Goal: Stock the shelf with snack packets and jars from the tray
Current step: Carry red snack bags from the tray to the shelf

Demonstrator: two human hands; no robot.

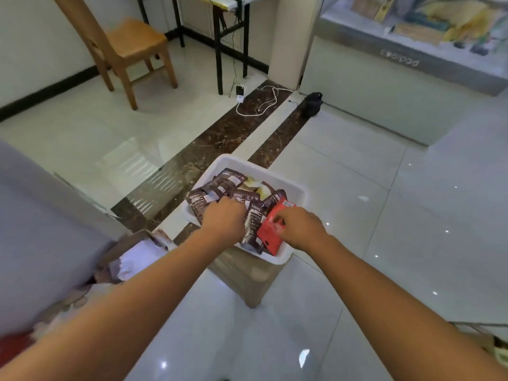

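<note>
Head cam: your left hand (224, 215) curled round dark packets (228, 182), right hand (301, 228) pinched the red packet (270, 232), all inside the full tray (236, 160). Shelf (412, 28) sat well apart; most stocking looked undone.

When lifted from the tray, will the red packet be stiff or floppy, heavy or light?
The red packet looks like thin glossy film, so probably floppy and slightly slippery. It looks flat, so likely light.
</note>
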